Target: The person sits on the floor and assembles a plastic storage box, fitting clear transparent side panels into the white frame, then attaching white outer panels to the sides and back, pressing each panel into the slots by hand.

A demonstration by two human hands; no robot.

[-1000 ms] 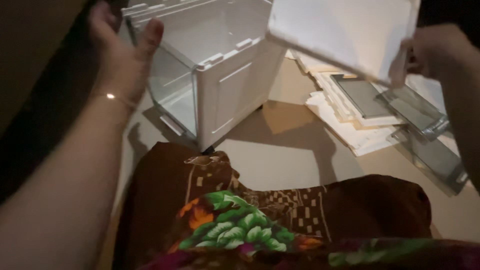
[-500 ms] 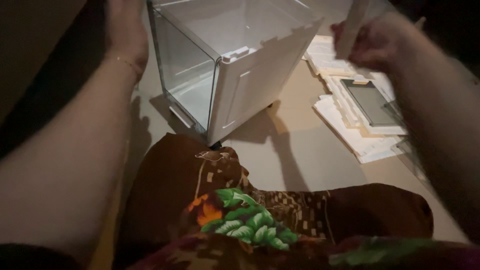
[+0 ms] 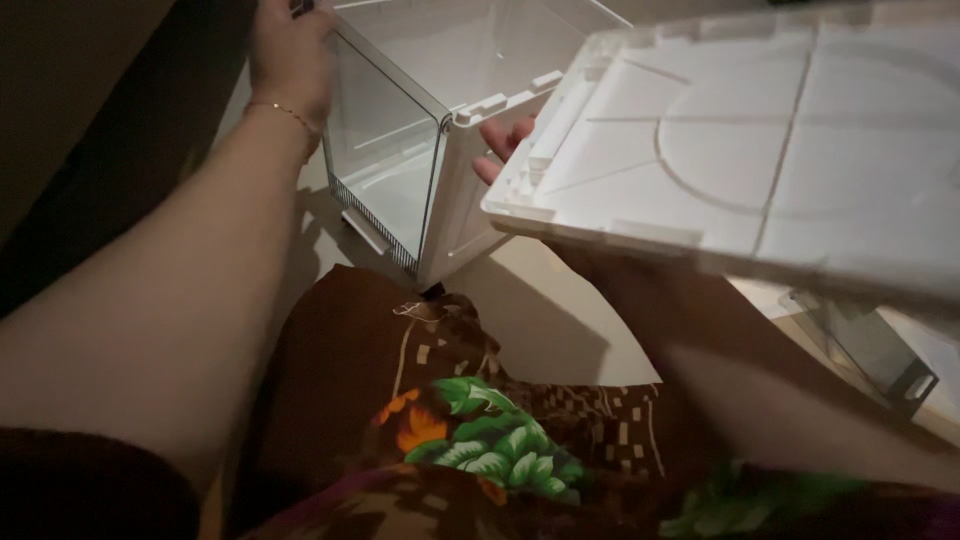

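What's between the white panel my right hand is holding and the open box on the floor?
In the head view, only the fingertips of the right hand show between the white panel and the box; nothing else lies there.

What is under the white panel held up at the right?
Under the white panel, fingertips of the right hand show at its edge, with the forearm below. The palm and its grip are covered.

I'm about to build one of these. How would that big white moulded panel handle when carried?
The white ribbed plastic panel probably stays stiff: it lies flat though the right hand holds only one edge. Likely light for its size. Its edge tabs may be fragile.
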